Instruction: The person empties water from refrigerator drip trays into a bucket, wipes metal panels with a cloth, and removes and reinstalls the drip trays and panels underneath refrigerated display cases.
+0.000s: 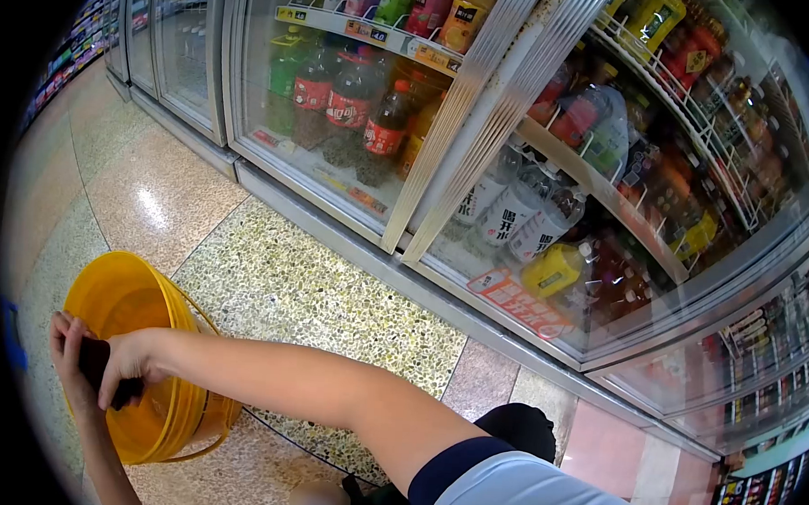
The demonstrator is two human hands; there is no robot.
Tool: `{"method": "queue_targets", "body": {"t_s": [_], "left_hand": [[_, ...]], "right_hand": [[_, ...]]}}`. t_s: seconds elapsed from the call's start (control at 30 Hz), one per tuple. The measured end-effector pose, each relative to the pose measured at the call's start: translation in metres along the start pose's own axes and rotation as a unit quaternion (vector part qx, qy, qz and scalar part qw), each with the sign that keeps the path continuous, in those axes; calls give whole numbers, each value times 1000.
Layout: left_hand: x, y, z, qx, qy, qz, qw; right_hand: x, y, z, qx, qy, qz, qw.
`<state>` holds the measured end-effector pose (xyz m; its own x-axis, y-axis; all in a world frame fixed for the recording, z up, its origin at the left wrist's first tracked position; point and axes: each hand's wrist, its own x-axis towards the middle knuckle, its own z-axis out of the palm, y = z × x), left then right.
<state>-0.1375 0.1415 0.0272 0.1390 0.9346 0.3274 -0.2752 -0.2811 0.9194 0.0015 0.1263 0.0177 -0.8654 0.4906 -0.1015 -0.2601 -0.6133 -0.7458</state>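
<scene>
A yellow bucket [133, 289] stands on the floor at the left, with its handle hanging down on the near side. Over its opening, both hands are on a dark cloth [95, 361], bunched between them. My left hand [71, 356] wraps its fingers around the far side of the cloth. My right hand [131, 359] reaches across from the right and grips the other side, with a black end of cloth showing below the fingers. The fingertips are partly hidden. What lies at the bottom of the bucket cannot be made out.
Glass-door drink coolers [336, 167] run along the far side, full of bottles, including several red-labelled cola bottles [348, 99] and large water bottles [514, 213]. A metal sill [350, 245] edges the speckled stone floor [293, 292]. A dark shoe [519, 429] shows near my sleeve.
</scene>
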Motion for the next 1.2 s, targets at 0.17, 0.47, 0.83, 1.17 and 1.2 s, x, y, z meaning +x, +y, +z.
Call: {"method": "queue_targets", "body": {"t_s": [0.17, 0.47, 0.83, 1.17, 1.2], "left_hand": [[-2, -5, 12, 171, 62, 16, 983], [23, -44, -28, 24, 235, -114, 965], [-34, 18, 78, -192, 57, -337, 920], [-97, -37, 168, 182, -110, -173, 962], [-103, -47, 173, 220, -114, -163, 955]], "right_hand": [[19, 22, 2, -347, 290, -127, 883], [-2, 5, 4, -598, 400, -122, 683], [-109, -22, -1, -507, 360, -285, 730], [-246, 51, -51, -280, 395, -101, 869], [-250, 71, -59, -216, 366, -93, 900]]}}
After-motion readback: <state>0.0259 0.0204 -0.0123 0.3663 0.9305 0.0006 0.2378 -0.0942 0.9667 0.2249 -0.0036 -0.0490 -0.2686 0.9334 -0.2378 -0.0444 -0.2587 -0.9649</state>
